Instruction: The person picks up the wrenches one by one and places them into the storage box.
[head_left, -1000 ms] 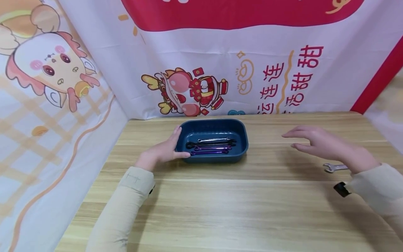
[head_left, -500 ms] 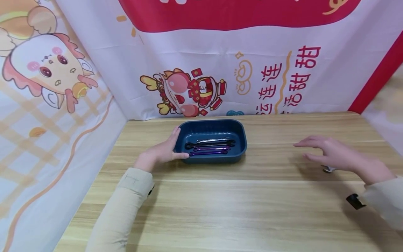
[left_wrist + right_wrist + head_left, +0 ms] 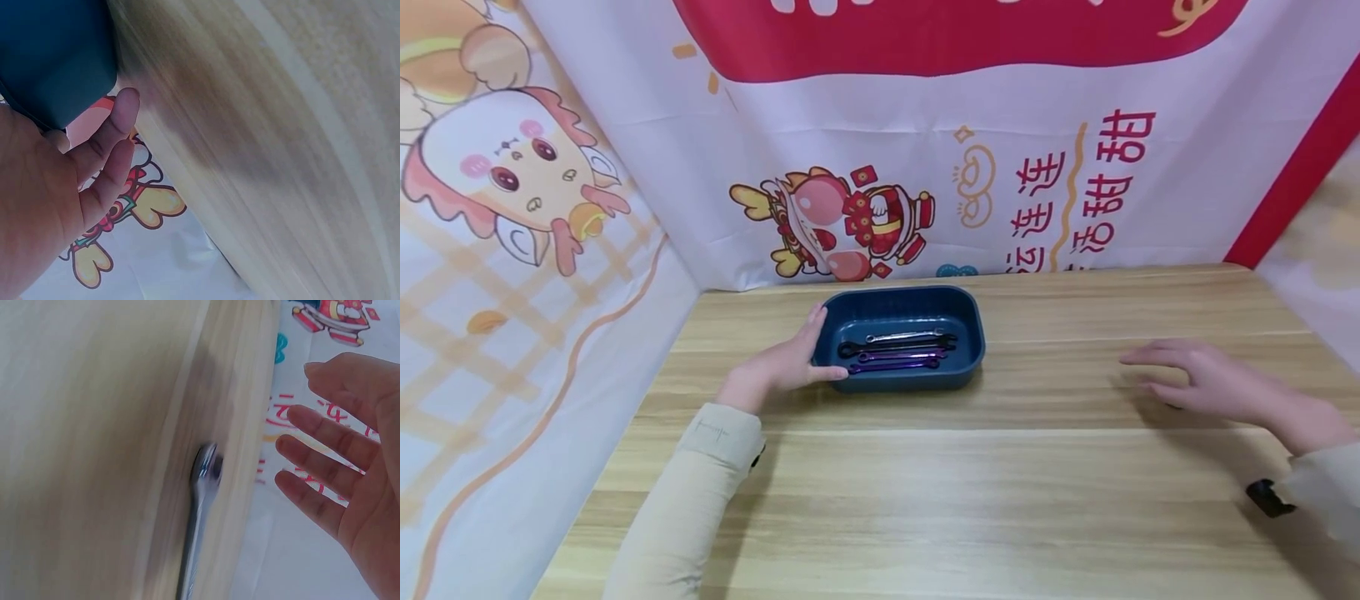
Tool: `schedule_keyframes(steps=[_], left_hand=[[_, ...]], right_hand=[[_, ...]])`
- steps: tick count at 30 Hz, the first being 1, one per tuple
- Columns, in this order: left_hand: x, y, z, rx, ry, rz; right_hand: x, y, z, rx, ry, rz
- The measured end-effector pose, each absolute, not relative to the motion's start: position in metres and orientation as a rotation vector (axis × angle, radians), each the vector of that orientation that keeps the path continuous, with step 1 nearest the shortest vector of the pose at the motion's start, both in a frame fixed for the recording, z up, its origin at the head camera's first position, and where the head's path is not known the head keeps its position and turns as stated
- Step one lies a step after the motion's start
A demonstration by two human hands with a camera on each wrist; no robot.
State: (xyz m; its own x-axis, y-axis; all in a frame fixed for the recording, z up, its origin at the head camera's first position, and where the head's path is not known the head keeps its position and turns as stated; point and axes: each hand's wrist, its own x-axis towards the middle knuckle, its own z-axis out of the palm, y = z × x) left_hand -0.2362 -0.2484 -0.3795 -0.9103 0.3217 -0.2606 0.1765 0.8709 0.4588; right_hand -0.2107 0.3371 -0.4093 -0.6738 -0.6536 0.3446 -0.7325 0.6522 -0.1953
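A dark blue rectangular box (image 3: 917, 382) stands toward the back of the table. Lengthwise inside it lie several combination wrenches, among them a silver wrench (image 3: 898, 337), a black wrench (image 3: 853, 349) and a purple wrench (image 3: 895, 365). My left hand (image 3: 782, 360) spans the box's left end, thumb at the front rim and fingers extended along the side. Off to the right, my right hand (image 3: 1217, 379) hovers with fingers loosely spread, holding nothing. Below it a silver wrench (image 3: 195, 519) lies on the table; in the head view that hand hides almost all of it.
The wood-grain table (image 3: 925, 500) meets a printed cloth backdrop (image 3: 685, 167) behind it. Another printed cloth (image 3: 550, 333) hangs along the left side. A black wrist device (image 3: 1270, 497) sits under the right sleeve.
My right hand has moved right and toward me, coming over the loose silver wrench and covering it in the head view. The left hand stays at the box; the view has shifted slightly.
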Motion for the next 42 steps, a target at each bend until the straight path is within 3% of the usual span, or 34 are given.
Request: schedule_keyframes(steps=[19,42], left_hand=[[-0.235,-0.249,-0.383,0.399,2.722,0.639],[-0.235,-0.249,-0.382,0.389,2.715,0.655]], right_hand=[[-0.202,0.373,-0.420,0.959,-2.754,0.333],[-0.209,0.414,-0.438,1.136,-2.608,0.405]])
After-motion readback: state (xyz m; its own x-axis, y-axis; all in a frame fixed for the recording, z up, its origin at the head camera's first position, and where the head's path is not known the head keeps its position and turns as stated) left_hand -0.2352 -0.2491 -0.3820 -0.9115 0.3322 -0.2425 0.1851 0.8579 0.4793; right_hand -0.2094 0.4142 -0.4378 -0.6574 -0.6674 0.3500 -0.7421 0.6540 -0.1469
